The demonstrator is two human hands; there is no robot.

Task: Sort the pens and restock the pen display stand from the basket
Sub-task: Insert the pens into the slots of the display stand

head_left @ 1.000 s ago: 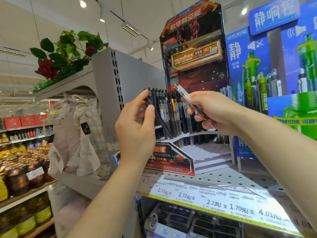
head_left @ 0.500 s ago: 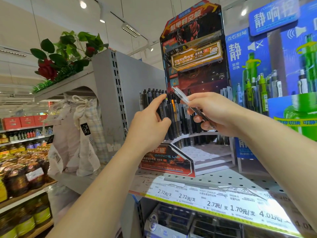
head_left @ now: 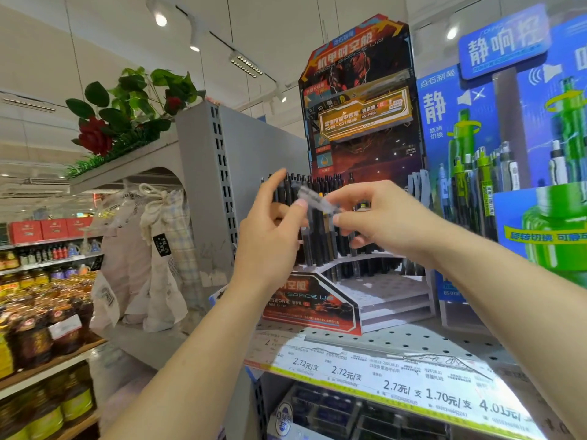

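A red and black cardboard pen display stand (head_left: 313, 309) sits on the shelf, with several dark pens (head_left: 320, 239) upright in its back row. Both hands are raised in front of those pens. My right hand (head_left: 384, 217) pinches a clear-barrelled pen (head_left: 313, 198) that lies slanted between the two hands. My left hand (head_left: 270, 233) has its thumb on the clear pen's upper end and its fingers stretched up against the dark pens. The basket is out of view.
The stand's white front tiers (head_left: 390, 293) hold no pens. A blue and green pen display (head_left: 495, 173) stands right beside it. The perforated shelf (head_left: 365, 344) carries price labels (head_left: 397, 385) on its edge. A grey shelf end panel (head_left: 206, 185) rises at left.
My right hand moved left with the clear pen, which now lies flatter. My left hand let go of the dark pen row and met the clear pen with its thumb.
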